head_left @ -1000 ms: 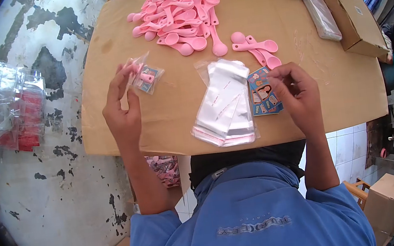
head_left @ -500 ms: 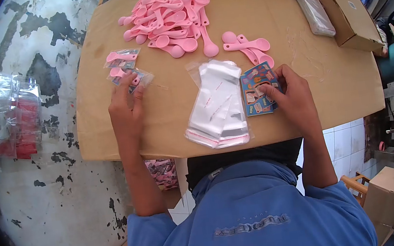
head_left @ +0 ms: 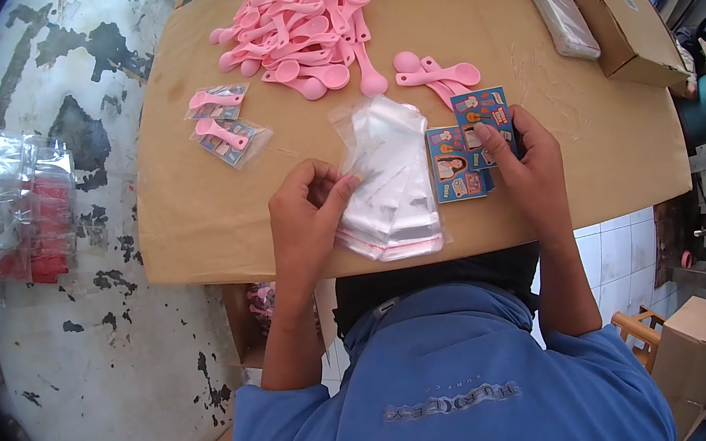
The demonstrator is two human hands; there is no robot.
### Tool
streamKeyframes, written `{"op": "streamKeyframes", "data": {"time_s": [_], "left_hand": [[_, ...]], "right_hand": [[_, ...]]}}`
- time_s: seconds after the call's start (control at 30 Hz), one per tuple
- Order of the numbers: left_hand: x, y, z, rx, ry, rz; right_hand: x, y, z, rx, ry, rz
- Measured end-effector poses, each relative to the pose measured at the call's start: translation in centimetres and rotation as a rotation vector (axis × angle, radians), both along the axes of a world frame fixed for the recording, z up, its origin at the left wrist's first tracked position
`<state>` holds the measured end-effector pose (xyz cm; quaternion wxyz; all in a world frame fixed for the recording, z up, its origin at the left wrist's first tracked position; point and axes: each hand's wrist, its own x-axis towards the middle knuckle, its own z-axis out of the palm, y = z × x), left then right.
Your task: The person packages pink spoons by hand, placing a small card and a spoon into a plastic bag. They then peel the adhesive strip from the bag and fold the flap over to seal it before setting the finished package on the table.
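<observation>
while my left hand [head_left: 307,217] pinches the edge of the top clear bag on the stack of clear bags [head_left: 388,183], thumb and fingers closed on the film, my right hand [head_left: 530,165] holds one printed card [head_left: 484,114] lifted off the small card pile [head_left: 454,164], fingers narrow around its lower edge. both piles sit close to the near edge of the cardboard tabletop [head_left: 193,214], so not much room behind my wrists. open bare cardboard runs to the left of the bags and off to the right of the cards, plenty of space to slide around there. two finished packets [head_left: 222,124] lie further left, well apart from my hands. up ahead is the big heap of pink spoons [head_left: 306,19], with a few loose pink spoons [head_left: 437,76] just past the card, nearly touching it. a brown box [head_left: 623,11] and a flat plastic-wrapped bundle [head_left: 561,14] crowd the far right corner. bags are thin, glossy, crinkly with a pink strip at the bottom; cards are stiff and colourful; spoons smooth moulded plastic with round bowls.
</observation>
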<state>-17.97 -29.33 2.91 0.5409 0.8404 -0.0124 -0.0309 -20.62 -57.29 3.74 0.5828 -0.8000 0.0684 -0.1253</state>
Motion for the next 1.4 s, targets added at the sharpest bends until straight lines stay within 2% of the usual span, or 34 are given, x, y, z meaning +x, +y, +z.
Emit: {"op": "streamKeyframes", "data": {"time_s": [0.23, 0.37, 0.43, 0.47, 0.53, 0.57, 0.67, 0.8, 0.9, 1.1, 1.2, 1.23, 1.33, 1.4], "left_hand": [[-0.6, -0.4, 0.0, -0.148, -0.065, 0.036], [-0.7, -0.2, 0.3, -0.108, -0.027, 0.055], [-0.1, 0.1, -1.3, -0.119, -0.224, 0.039], [0.2, 0.3, -1.8, -0.125, -0.323, 0.03], [-0.1, 0.4, -1.7, -0.277, -0.193, 0.0], [-0.3, 0.5, -1.7, -0.352, -0.127, -0.014], [-0.7, 0.0, -1.2, -0.568, -0.07, -0.049], [-0.8, 0.3, -0.9, -0.577, -0.037, -0.091], [-0.5, -0.4, 0.5, -0.709, -0.003, -0.068], [-0.6, -0.6, 0.7, -0.94, 0.142, 0.02], [-0.6, -1.0, -0.6, -0.944, 0.106, -0.011], [-0.6, -1.0, -1.1, -0.941, 0.088, -0.022], [-0.7, -1.2, -1.2, -0.889, 0.038, -0.019], [-0.8, -1.2, -1.1, -0.857, 0.032, -0.004]], "right_hand": [[-0.1, 2.7, 0.2, 0.256, -0.116, 0.081], [-0.1, 2.9, -0.2, 0.198, -0.082, 0.212], [-0.4, 3.8, 0.1, 0.207, -0.083, 0.299], [-0.5, 4.0, 0.5, 0.114, -0.102, 0.381], [-0.8, 4.5, 1.3, -0.075, -0.138, 0.543], [-0.6, 5.2, 1.2, -0.054, -0.245, 0.59], [-0.9, 5.4, 1.7, -0.1, -0.23, 0.669], [-0.7, 4.8, 1.9, -0.055, -0.165, 0.793], [-0.8, 4.1, 2.0, 0.031, -0.119, 0.68], [-0.8, 4.9, 2.4, 0.573, 0.13, 0.512], [-0.6, 6.4, 0.8, 0.546, 0.103, 0.503], [-0.5, 5.8, 0.8, 0.341, 0.156, 0.536], [0.0, 5.8, 0.4, 0.164, 0.158, 0.512], [0.2, 5.9, 0.5, 0.258, 0.158, 0.508]]}}
